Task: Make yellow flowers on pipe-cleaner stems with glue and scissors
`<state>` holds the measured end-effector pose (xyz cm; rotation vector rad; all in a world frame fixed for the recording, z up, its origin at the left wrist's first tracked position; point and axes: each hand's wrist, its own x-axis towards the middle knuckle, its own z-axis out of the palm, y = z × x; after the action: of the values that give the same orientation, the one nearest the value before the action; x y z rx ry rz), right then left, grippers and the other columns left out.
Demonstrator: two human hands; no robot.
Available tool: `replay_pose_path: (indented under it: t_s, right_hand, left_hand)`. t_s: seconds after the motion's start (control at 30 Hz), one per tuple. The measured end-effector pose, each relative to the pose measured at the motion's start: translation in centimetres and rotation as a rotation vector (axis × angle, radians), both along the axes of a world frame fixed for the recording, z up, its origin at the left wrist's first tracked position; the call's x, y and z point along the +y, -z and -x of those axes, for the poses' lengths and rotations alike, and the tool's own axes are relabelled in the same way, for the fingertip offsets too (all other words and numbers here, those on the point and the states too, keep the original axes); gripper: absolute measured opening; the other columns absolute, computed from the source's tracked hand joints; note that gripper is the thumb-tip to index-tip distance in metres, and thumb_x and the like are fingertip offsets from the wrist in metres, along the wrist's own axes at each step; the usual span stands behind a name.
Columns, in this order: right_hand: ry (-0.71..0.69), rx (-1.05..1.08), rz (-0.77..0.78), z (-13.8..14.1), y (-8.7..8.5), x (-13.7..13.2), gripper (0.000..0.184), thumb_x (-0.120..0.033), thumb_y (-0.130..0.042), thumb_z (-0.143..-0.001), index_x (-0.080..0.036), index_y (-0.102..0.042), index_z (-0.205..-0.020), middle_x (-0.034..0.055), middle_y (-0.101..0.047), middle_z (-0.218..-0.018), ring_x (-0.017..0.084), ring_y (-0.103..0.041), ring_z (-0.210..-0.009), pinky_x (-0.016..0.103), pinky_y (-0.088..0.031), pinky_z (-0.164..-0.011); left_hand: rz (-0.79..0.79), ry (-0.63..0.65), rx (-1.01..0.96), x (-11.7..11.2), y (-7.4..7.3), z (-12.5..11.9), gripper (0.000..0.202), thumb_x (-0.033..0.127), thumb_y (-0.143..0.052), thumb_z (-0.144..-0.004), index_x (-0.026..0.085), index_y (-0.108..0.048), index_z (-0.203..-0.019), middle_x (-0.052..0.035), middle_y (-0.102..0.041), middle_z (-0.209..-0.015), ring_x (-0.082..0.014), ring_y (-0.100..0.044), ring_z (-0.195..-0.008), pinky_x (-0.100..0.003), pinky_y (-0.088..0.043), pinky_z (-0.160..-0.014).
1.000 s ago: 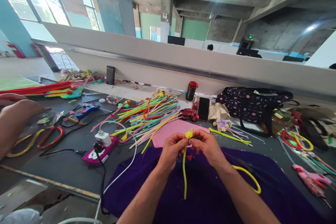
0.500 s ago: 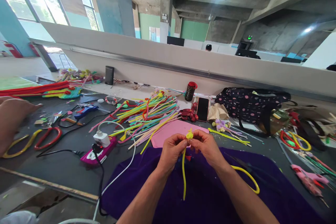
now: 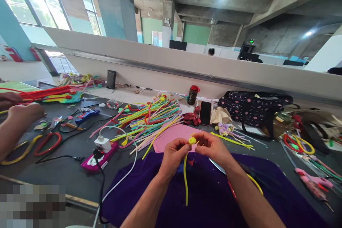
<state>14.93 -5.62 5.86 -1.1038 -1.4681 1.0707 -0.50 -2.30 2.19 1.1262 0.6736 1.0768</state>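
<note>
Nearest the viewer, two bare forearms come up from the bottom edge, cut off at the elbows, over a purple cloth (image 3: 203,196) spread on the front of the dark bench (image 3: 74,149). A blurred patch covers the lower left corner.

The left hand (image 3: 173,155) is raised, knuckles outward, with thumb and forefinger closed on the stem of a yellow pipe cleaner (image 3: 185,176). The right hand (image 3: 213,148) meets it from the other side, its fingers (image 3: 200,139) pinched shut on the small coiled knot at the stem's top. The rest of the stem hangs straight down between the wrists, above the cloth. The fingertips overlap, so the exact grip on the knot is hard to make out.

A pair of scissors (image 3: 217,166) lies under the right forearm, which hides most of it; only a blade and part of a yellow handle show.

Just beyond the hands lies a pink foam sheet (image 3: 171,131), and past it a loose pile of coloured pipe cleaners (image 3: 149,115). To the left, a white plug (image 3: 103,144) sits in a magenta socket block (image 3: 93,160).

At the far left another person's hand (image 3: 25,112) rests on the bench near red-handled scissors (image 3: 48,142), the arm cut off by the edge.

Farther back stand a phone (image 3: 205,113), a red-capped bottle (image 3: 192,94) and a polka-dot bag (image 3: 253,108), against a low white wall.
</note>
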Motion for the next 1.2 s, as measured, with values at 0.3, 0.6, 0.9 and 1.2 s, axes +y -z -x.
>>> replay_pose_path:
  t_s: [0.3, 0.6, 0.9, 1.2]
  right_hand:
    - [0.058, -0.138, -0.09, -0.11, 0.04, -0.39, 0.027, -0.026, -0.065, -0.069, -0.02, -0.059, -0.095, -0.0011, -0.057, -0.073, 0.01, -0.05, -0.059, 0.022, -0.039, -0.054]
    - [0.101, -0.167, -0.16, 0.17, 0.11, -0.17, 0.019, -0.027, -0.063, -0.072, -0.02, -0.061, -0.09, 0.0006, -0.059, -0.081, 0.012, -0.053, -0.065, 0.023, -0.041, -0.056]
    - [0.132, -0.264, -0.249, 0.37, -0.22, -0.3, 0.015, -0.023, -0.061, -0.073, -0.02, -0.062, -0.088, 0.0016, -0.058, -0.085, 0.012, -0.052, -0.066, 0.022, -0.041, -0.055]
    - [0.137, -0.272, -0.27, 0.15, -0.19, -0.23, 0.028, -0.027, -0.061, -0.074, -0.022, -0.06, -0.101, 0.0027, -0.057, -0.089, 0.012, -0.053, -0.067, 0.022, -0.042, -0.055]
  left_hand:
    - [0.039, 0.056, 0.012, -0.42, -0.28, -0.23, 0.02, 0.032, -0.066, -0.063, 0.014, -0.059, -0.068, 0.0058, -0.048, -0.046, -0.0025, -0.031, -0.035, -0.016, -0.025, -0.035]
    - [0.053, 0.047, -0.003, -0.27, -0.15, -0.25, 0.02, 0.032, -0.066, -0.063, 0.013, -0.059, -0.068, 0.0036, -0.053, -0.052, -0.0017, -0.032, -0.036, -0.016, -0.025, -0.037]
    - [0.048, 0.04, 0.005, -0.17, 0.18, -0.26, 0.023, 0.034, -0.066, -0.063, 0.013, -0.059, -0.069, 0.0027, -0.055, -0.054, -0.002, -0.032, -0.036, -0.016, -0.024, -0.036]
    - [0.08, 0.098, -0.035, 0.15, 0.36, -0.07, 0.02, 0.032, -0.064, -0.067, 0.014, -0.056, -0.071, 0.0017, -0.056, -0.058, -0.0019, -0.034, -0.037, -0.016, -0.022, -0.036]
